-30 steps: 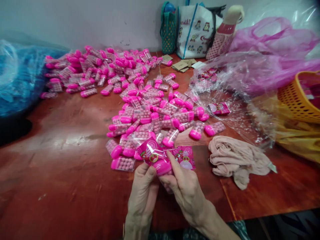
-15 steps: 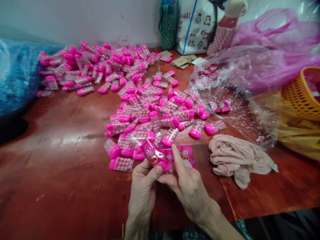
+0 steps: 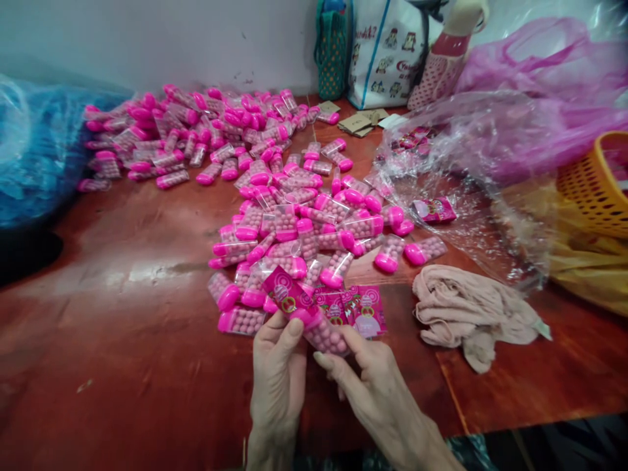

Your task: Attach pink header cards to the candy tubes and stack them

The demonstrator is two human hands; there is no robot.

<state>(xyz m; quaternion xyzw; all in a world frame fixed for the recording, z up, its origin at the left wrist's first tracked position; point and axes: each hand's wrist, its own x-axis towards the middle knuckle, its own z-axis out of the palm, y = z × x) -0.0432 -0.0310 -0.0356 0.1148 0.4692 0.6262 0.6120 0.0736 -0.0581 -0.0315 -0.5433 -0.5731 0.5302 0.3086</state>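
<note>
Between my hands is a small clear candy container with a pink cap, filled with pink balls. A printed magenta wrapper extends from its cap end, up and to the left. My left hand is closed, pinching the cap end and the wrapper's lower edge between thumb and fingers. At the other end, my right hand grips the container's clear body with its fingers; the thumb sits just below. Flat printed wrappers lie on the table right behind the container. How far the wrapper covers the cap is hard to see.
Many similar containers are heaped across the red-brown table. To the right lie a crumpled pale cloth, clear plastic and a yellow basket. A blue bag stands left; a white printed bag stands behind.
The container has turned so its ball-filled body shows, slanting down to the right. My right index finger has drawn back from the wrapper to the container's lower end. The view has shifted slightly.
</note>
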